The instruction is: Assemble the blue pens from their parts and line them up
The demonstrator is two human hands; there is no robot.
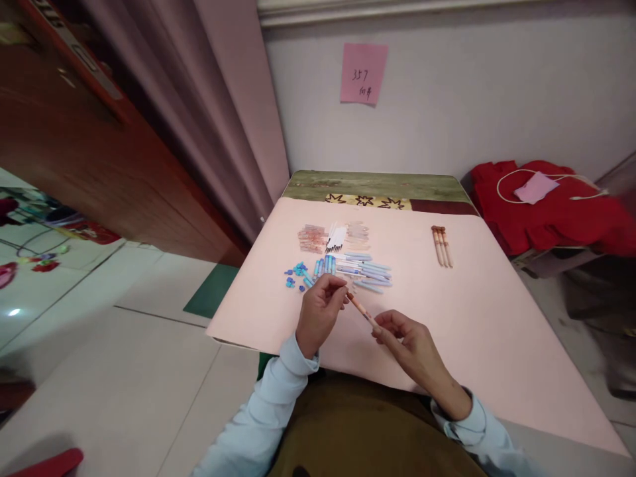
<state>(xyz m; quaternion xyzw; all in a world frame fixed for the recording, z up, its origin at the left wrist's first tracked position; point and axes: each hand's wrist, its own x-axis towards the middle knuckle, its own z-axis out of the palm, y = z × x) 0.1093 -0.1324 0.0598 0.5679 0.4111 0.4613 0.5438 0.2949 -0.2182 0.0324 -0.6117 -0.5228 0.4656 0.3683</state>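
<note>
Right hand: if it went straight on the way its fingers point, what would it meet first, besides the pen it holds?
Most likely the left hand, whose fingertips are by the far end of the held pen. Depth is hard to judge from this one view.

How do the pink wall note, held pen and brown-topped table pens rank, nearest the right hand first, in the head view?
1. Held pen: in the right hand.
2. Brown-topped pens: table, right side.
3. Pink wall note: beyond the table.
</note>
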